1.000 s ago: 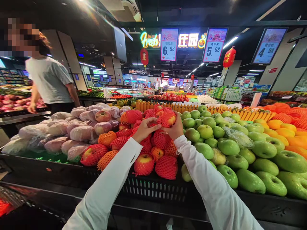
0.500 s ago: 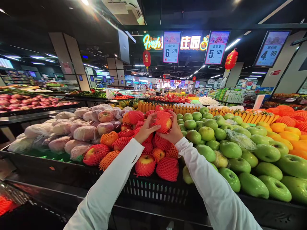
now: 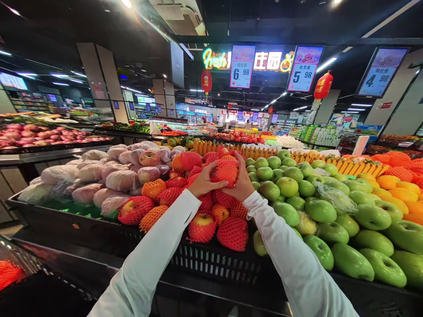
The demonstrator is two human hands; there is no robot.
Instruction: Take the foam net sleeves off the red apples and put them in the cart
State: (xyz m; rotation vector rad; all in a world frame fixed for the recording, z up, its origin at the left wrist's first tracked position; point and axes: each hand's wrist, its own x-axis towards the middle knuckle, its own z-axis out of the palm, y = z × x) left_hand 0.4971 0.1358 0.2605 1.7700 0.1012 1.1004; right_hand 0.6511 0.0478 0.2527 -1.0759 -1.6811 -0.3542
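Between both hands sits a red apple [image 3: 226,171] in a red foam net, held just over the heap of netted apples. My left hand [image 3: 205,179] is closed around its left side, the thumb across the front. On the other side, my right hand [image 3: 242,184] wraps the apple with its fingers reaching up behind. Right below lie more apples in red and orange foam nets, among them one with its bare top showing [image 3: 202,227] and a fully netted one [image 3: 232,234] at the front of the black crate [image 3: 214,264].
Green apples [image 3: 320,208] are heaped to the right, with oranges [image 3: 401,193] beyond. Bagged apples [image 3: 120,181] lie to the left. Behind runs a low yellow picket fence [image 3: 254,152]. Price screens [image 3: 243,66] and red lanterns [image 3: 323,85] hang overhead.
The apple has been turned in my hands: its bare part faced forward at the lower right before, and now netting covers the front. The view has shifted slightly left.
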